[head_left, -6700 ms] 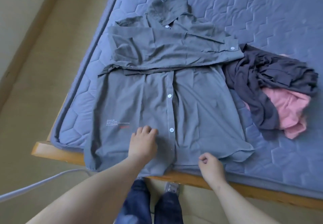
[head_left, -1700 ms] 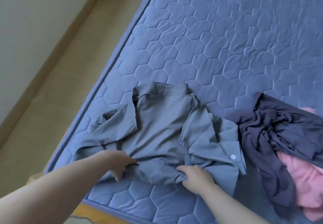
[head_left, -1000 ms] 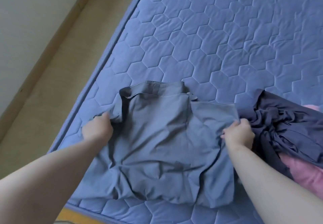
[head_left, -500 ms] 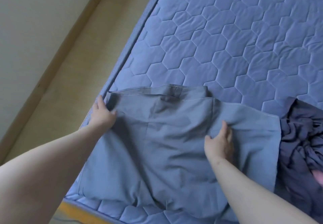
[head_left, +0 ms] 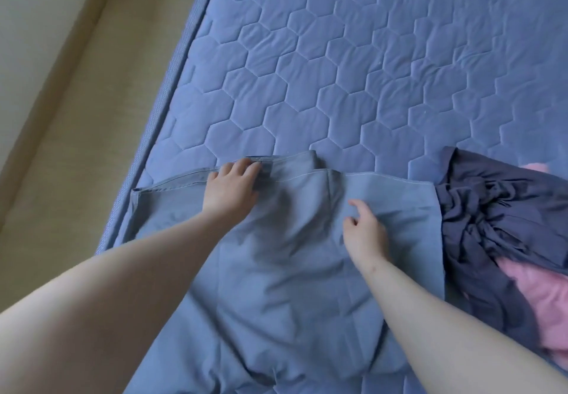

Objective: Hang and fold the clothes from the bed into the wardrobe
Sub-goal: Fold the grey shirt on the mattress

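Grey shirt (head_left: 292,255) is now back-up and spread flat on the near left part of the mattress (head_left: 338,71). A moment ago it was a crumpled heap, so the flip is done and I reckon the folding can start. My left hand (head_left: 230,190) has slid in from the corner and lies flat, fingers straight, on the top edge. My right hand (head_left: 365,233) sits loosely curled on the cloth, and I honestly can't tell if it's nipping a fold. Count: one shirt in hand and two still waiting just to the right, a dark garment (head_left: 491,209) and a pink one (head_left: 547,295).
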A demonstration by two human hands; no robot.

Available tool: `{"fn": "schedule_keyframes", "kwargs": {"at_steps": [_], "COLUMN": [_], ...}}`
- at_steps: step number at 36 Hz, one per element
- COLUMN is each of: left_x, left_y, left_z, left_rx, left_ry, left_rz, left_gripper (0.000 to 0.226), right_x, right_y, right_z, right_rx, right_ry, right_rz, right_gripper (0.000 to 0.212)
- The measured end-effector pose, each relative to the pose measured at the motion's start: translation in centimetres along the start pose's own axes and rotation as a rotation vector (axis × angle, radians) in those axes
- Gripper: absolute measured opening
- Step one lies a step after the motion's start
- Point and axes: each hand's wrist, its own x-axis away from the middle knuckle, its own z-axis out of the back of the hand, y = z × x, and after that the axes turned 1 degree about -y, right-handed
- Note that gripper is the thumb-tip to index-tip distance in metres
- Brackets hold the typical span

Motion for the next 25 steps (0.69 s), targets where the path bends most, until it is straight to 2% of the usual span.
{"fn": "schedule_keyframes", "kwargs": {"at_steps": [3, 7, 9, 11, 13, 16, 18, 20, 22, 25], "left_x": [-1.7, -2.9, -3.0, -3.3, -3.8, -4.9, -5.7, -6.2, -6.3, -5.7], "left_y": [0.2, -0.5, -1.1, -1.7, -1.8, -1.7, -1.6, -1.8, -1.7, -0.9], "left_z": [0.0, 0.1, 0.3, 0.8, 1.5, 2.2, 2.2, 1.8, 1.2, 0.6], "left_rx": [-0.081, -0.105, -0.071, -0.010, 0.039, 0.027, -0.053, -0.128, -0.127, -0.098], "left_ry": [0.020, 0.001, -0.055, -0.047, 0.030, 0.153, 0.116, 0.006, -0.051, -0.104], "left_rz": [0.020, -0.011, -0.025, -0.011, 0.025, 0.081, 0.103, 0.097, 0.033, -0.121], "left_gripper": [0.042, 0.022, 0.021, 0.022, 0.023, 0.023, 0.024, 0.024, 0.031, 0.062], "right_x": [-2.3, -5.3, -6.5, -7.1, -7.3, -7.7, -7.8, -7.4, -5.8, -1.8], "right_y": [-2.0, -4.6, -5.0, -5.3, -5.6, -6.2, -6.7, -6.8, -5.9, -2.5], "right_z": [-0.2, -1.4, -2.0, -1.8, -1.3, -1.2, -1.3, -1.3, -1.4, -2.3], "right_rx": [-0.038, -0.061, 0.020, 0.097, 0.086, -0.055, -0.139, -0.192, -0.252, -0.272], "right_ry": [-0.027, -0.191, -0.218, -0.151, -0.044, 0.061, -0.008, -0.136, -0.156, 0.013], "right_rz": [0.071, 0.065, 0.058, 0.088, 0.162, 0.265, 0.243, 0.188, 0.143, 0.104], "right_gripper": [0.041, 0.051, 0.032, 0.007, 0.010, 0.011, 0.015, 0.036, 0.050, 0.042]}}
